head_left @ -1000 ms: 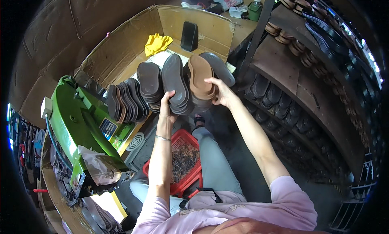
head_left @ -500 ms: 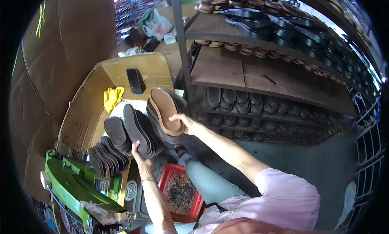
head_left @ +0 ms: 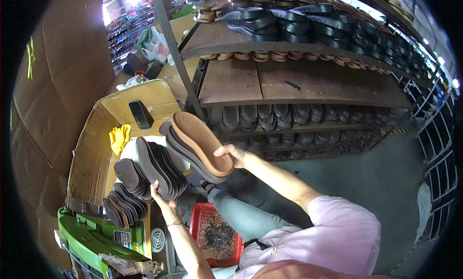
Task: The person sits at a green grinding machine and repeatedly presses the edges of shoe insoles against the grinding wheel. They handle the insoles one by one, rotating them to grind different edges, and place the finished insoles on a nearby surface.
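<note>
My right hand [head_left: 232,156] grips a small stack of shoe soles, its thumb on the tan sole [head_left: 198,140] on top; dark soles lie beneath that one. Closed around the near end of a thicker stack of dark soles [head_left: 155,167] is my left hand [head_left: 165,200], most of its fingers hidden under the stack. To the left of it sit a shorter dark stack [head_left: 127,174] and a leaning row of dark soles [head_left: 124,205].
Behind the stacks stands an open cardboard box [head_left: 153,96] with yellow gloves or cloth [head_left: 119,139] and a black sole-like piece [head_left: 140,115]. A green machine [head_left: 84,238] is at lower left, a red basket [head_left: 239,247] of scraps below my hands. Shelves [head_left: 333,88] of soles fill the right.
My right hand has moved its soles rightward, widening the gap from the left stack. The view has swung to the right. My left hand stays on the dark stack.
</note>
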Demonstrator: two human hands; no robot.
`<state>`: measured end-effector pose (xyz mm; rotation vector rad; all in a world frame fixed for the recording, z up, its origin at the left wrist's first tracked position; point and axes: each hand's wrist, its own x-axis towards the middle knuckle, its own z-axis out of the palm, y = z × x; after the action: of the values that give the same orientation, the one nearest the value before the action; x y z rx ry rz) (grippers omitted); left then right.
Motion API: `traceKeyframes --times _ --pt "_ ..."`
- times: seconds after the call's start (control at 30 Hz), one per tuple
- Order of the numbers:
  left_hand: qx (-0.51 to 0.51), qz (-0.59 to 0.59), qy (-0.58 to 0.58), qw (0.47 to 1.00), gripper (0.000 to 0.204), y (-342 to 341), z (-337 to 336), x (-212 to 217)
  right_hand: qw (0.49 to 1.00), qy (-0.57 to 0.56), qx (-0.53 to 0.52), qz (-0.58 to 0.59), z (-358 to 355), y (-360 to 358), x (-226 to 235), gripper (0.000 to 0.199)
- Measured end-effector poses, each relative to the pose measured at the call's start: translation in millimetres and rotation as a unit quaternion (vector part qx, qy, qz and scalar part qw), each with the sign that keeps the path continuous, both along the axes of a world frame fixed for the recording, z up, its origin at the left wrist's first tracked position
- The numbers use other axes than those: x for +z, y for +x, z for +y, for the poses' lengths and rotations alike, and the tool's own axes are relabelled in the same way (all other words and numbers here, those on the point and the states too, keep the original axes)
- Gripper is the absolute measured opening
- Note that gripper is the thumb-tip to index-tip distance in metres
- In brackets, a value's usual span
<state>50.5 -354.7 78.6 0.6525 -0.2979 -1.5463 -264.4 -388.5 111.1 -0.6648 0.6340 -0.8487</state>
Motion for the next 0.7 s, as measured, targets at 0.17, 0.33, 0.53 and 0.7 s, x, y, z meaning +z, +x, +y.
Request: traceKeyframes --times 0.17,0.33,0.53,0.7 --pt "0.014 -0.036 0.009 0.999 0.05 -9.6 12.1 1.5 0.995 0.03 -0.097 -0.013 27.0 -53.6 27.5 0.062" --pt "0.01 -0.048 0.029 0.998 0.053 -38.6 27.1 35.5 0.97 -0.067 -0.234 0.01 -41.6 -101.6 72.6 0.044" --pt "-0.04 -0.049 0.019 0.998 0.052 -81.6 16.6 56.7 0.968 -0.049 -0.239 0.056 -197.7 -113.5 88.5 0.081" --pt "-0.058 -0.059 0.019 0.996 0.055 -96.5 29.0 72.9 0.948 -0.016 -0.244 0.205 -226.3 -74.9 103.9 0.092"
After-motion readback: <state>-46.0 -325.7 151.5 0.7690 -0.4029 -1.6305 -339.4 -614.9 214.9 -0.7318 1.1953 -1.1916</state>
